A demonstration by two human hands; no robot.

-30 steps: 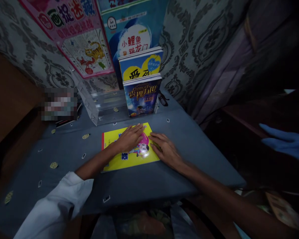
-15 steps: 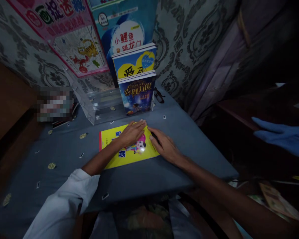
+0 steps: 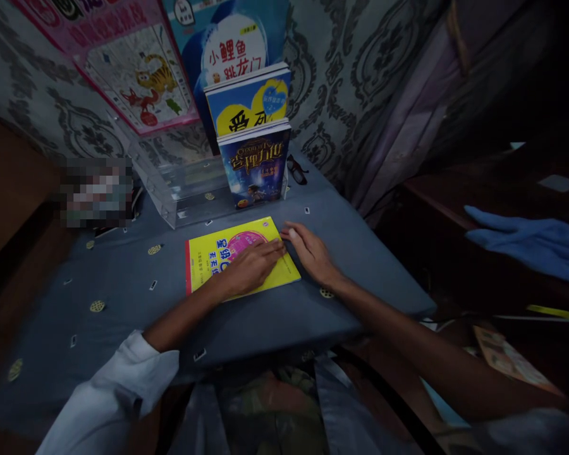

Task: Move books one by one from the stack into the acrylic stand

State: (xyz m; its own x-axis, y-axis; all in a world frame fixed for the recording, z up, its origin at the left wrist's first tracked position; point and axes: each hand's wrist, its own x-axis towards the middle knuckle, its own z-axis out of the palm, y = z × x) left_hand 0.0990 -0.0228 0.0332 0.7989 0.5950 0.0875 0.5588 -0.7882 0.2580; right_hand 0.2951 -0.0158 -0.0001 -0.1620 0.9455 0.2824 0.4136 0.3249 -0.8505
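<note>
A yellow workbook (image 3: 199,259) with a red spine and a pink circle on its cover lies flat on the cloth-covered table. My left hand (image 3: 256,266) rests palm down across the cover, fingers stretched towards the right edge, hiding part of the printing. Along that right edge is my right hand (image 3: 315,256), its fingers extended and its thumb side up. The fingertips of both hands come close together near the book's upper right part; whether they touch cannot be made out.
Behind the workbook, a clear acrylic stand (image 3: 171,208) holds upright books, with a dark blue book (image 3: 256,167) in front and a pink book (image 3: 137,76) at the left. Glasses (image 3: 297,170) lie beside it. A blue glove (image 3: 526,240) is at the far right.
My left hand has slid over the cover towards me, uncovering the pink circle at the top. My right hand stays by the right edge. The view has shifted slightly.
</note>
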